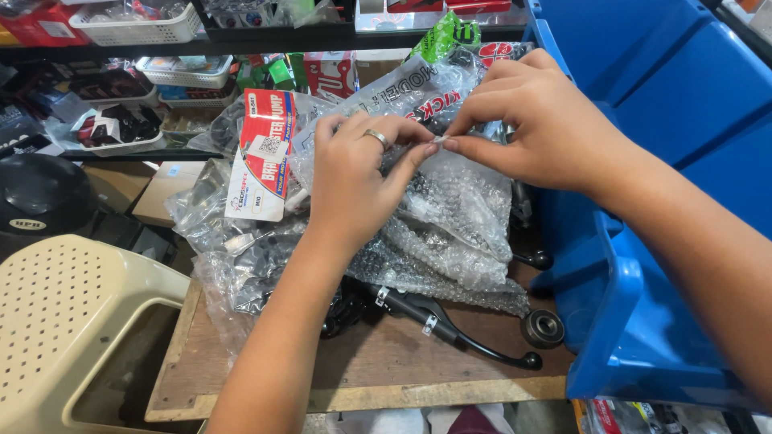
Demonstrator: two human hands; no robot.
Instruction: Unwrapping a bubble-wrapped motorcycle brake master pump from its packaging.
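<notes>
At the near edge of the wooden table [378, 362] the board is bare, and just beyond that lies a black lever [450, 325], its ball end pointing toward the near right corner. A small black roller [542, 328] sits just beside that end, close against the blue plastic bin [643, 265] that stands tipped along the table's right side. To the near left, off the table, is a cream perforated plastic stool [72, 313].

Farther in, across the middle of the table, lies a heap of clear bags and bubble wrap [450, 233] with dark metal parts inside. My left hand [354, 181] rests on top of this heap, a ring on one finger, its thumb and forefinger pinched shut on a small pale tab at the top of the wrapped bundle. My right hand [535, 128] comes in from the bin side, and its thumb and forefinger are closed on the same tab, so the tips of both hands touch there. The other fingers of both hands are loosely curled.

Left of my left hand, a flat packet with a red and white card [261, 157] leans on the heap. Behind, past the far edge, are shelves with white baskets [137, 28] of packaged parts, and at far left a black helmet [40, 193].
</notes>
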